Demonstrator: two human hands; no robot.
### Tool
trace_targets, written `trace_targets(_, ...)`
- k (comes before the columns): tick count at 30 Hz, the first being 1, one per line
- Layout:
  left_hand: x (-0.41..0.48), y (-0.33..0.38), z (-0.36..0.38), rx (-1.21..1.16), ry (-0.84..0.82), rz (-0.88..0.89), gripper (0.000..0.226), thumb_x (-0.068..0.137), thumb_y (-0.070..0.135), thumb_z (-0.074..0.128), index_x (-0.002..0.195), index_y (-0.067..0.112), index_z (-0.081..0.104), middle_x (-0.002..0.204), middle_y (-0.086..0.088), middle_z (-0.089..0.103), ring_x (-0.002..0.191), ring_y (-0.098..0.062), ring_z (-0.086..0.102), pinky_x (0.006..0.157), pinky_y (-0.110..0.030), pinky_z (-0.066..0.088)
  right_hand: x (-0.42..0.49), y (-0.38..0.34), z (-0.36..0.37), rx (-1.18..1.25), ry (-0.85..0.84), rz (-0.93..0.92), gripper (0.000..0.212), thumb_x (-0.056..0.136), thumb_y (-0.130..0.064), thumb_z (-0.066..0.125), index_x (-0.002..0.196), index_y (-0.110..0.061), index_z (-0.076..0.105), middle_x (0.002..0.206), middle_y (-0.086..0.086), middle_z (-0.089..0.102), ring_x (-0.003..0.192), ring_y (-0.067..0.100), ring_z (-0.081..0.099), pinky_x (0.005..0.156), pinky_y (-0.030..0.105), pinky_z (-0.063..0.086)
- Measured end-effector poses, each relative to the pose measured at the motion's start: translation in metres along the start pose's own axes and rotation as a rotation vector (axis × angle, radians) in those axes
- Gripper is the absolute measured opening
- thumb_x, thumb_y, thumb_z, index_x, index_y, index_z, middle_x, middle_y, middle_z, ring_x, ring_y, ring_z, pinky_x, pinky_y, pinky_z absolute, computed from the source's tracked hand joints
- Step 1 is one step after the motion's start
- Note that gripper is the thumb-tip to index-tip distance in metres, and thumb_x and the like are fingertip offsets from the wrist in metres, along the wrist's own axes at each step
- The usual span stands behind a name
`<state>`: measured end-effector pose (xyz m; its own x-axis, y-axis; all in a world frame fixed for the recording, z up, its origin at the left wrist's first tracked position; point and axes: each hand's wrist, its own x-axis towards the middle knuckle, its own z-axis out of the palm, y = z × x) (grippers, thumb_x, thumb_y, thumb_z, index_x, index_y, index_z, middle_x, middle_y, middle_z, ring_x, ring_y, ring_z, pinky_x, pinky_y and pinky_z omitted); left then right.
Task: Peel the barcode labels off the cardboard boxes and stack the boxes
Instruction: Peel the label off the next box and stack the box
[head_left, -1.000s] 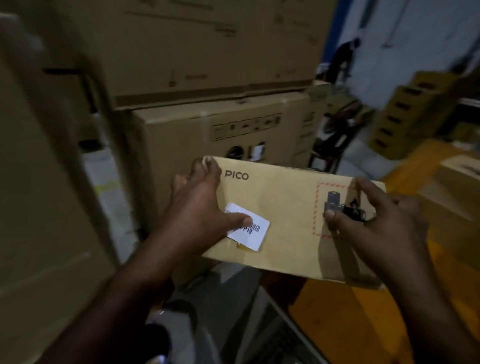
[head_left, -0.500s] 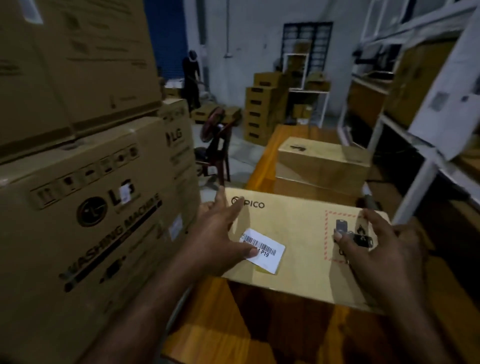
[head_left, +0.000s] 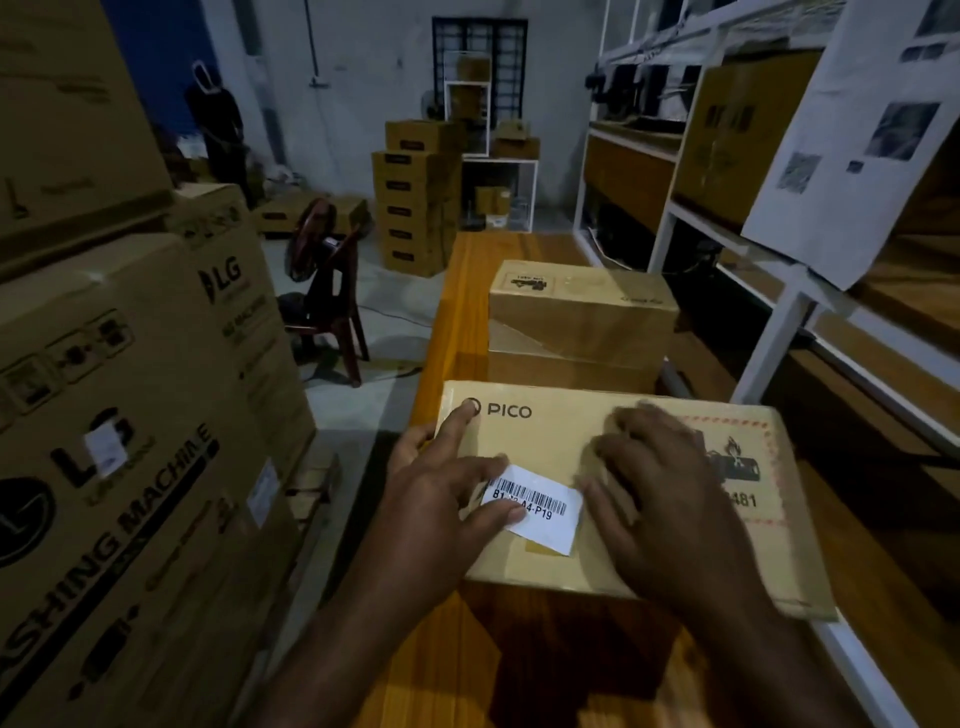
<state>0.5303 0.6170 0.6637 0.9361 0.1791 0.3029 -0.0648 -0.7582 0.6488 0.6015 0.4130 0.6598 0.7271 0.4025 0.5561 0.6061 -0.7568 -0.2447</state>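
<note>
**Operator:** So, where does this stand?

**Spotter:** Far left of the frame are the big LG cartons, which are not your job. In the lower middle, your left hand lies spread flat on the PICO box. Its index tip is by the logo and its thumb is on the left edge of the label. It grips nothing.

**Operator:** And the label?

**Spotter:** It sits on the lid between your hands and is not yet peeled. I cannot tell whether any corner has lifted. Just right of it, your right hand rests on the lid with fingers loosely bent and the thumb near the label's right edge. It holds nothing.

**Operator:** How far along am I?

**Spotter:** Your box lies at the near end of the table. Behind it, mid-frame, is a stack of what looks like two boxes. The faces you can see carry no white label, so I judge those done. You have left to peel this label and then set this box on the stack. The shelving at right plays no part.
</note>
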Motion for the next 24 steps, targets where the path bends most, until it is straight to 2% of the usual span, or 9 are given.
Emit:
trace_targets(3,0.001,0.002,0.004,0.018,0.049,0.001,0.03,0.082,0.037,0.075,0.111,0.031,0.073,0.154,0.028,0.022,0.144,-0.012,0.017,0.109,-0.041,0.042,0.011,-0.015,0.006,0.162,-0.026,-0.072,0.031,0.09,-0.04,0.052,0.105,-0.019,0.069,0.123,0.002,0.061,0.124,0.014,0.046,0.107,0.047,0.041)
trace_targets(6,0.005,0.008,0.01,0.023,0.17,-0.009,0.006,0.083,0.03,0.075,0.086,0.034,0.072,0.15,0.025,0.037,0.137,-0.014,0.03,0.103,-0.042,0.047,0.01,-0.018,0.015,0.179,-0.027,-0.124,0.03,0.09,-0.041,0.053,0.103,-0.021,0.071,0.126,0.001,0.061,0.127,0.014,0.046,0.111,0.044,0.037)
trace_targets(9,0.007,0.013,0.016,0.048,0.236,-0.029,0.022,0.082,0.026,0.073,0.07,0.039,0.059,0.137,0.036,0.037,0.131,-0.015,0.038,0.099,-0.04,0.048,0.01,-0.009,0.021,0.156,0.016,-0.185,0.035,0.09,-0.046,0.05,0.102,-0.023,0.073,0.127,0.001,0.063,0.128,0.017,0.047,0.114,0.033,0.027)
trace_targets(12,0.007,0.004,0.029,0.039,0.346,0.015,0.005,0.077,0.04,0.059,0.078,0.039,0.054,0.139,0.034,0.043,0.126,-0.014,0.044,0.088,-0.041,0.055,0.015,-0.004,0.023,0.191,0.076,-0.227,0.041,0.093,-0.052,0.043,0.094,-0.026,0.075,0.122,0.0,0.066,0.125,0.015,0.049,0.112,0.029,0.027)
trace_targets(15,0.008,-0.007,0.035,-0.032,0.351,0.027,0.014,0.078,0.05,0.051,0.083,0.038,0.056,0.137,0.036,0.039,0.131,-0.004,0.036,0.09,-0.036,0.054,0.02,-0.001,0.026,0.222,0.079,-0.245,0.047,0.095,-0.056,0.038,0.092,-0.026,0.075,0.12,0.001,0.067,0.122,0.018,0.053,0.104,0.037,0.035)
trace_targets(18,0.008,-0.004,0.027,-0.126,0.271,0.003,0.025,0.078,0.057,0.049,0.082,0.035,0.06,0.134,0.041,0.036,0.135,0.002,0.03,0.097,-0.03,0.049,0.019,-0.002,0.024,0.231,0.037,-0.232,0.043,0.093,-0.056,0.041,0.094,-0.028,0.074,0.12,-0.002,0.066,0.122,0.018,0.054,0.104,0.039,0.035)
trace_targets(20,0.009,-0.004,0.023,-0.183,0.249,-0.01,0.024,0.077,0.057,0.053,0.094,0.042,0.06,0.134,0.043,0.036,0.135,0.0,0.033,0.101,-0.028,0.046,0.019,-0.001,0.022,0.232,0.025,-0.23,0.033,0.089,-0.05,0.05,0.095,-0.028,0.073,0.12,-0.004,0.065,0.123,0.017,0.052,0.108,0.037,0.032)
trace_targets(22,0.009,-0.007,0.022,-0.186,0.236,0.014,0.037,0.078,0.059,0.054,0.114,0.052,0.054,0.139,0.041,0.035,0.137,-0.002,0.033,0.107,-0.034,0.043,0.018,0.0,0.022,0.266,0.025,-0.222,0.026,0.087,-0.044,0.054,0.096,-0.026,0.072,0.118,-0.005,0.065,0.123,0.016,0.051,0.109,0.037,0.031)
trace_targets(24,0.009,-0.01,0.023,-0.131,0.203,0.046,0.045,0.077,0.062,0.053,0.12,0.049,0.057,0.143,0.042,0.029,0.14,0.001,0.024,0.11,-0.039,0.04,0.018,0.0,0.021,0.309,0.039,-0.21,0.025,0.088,-0.039,0.054,0.095,-0.023,0.072,0.115,-0.005,0.065,0.122,0.015,0.053,0.109,0.038,0.032)
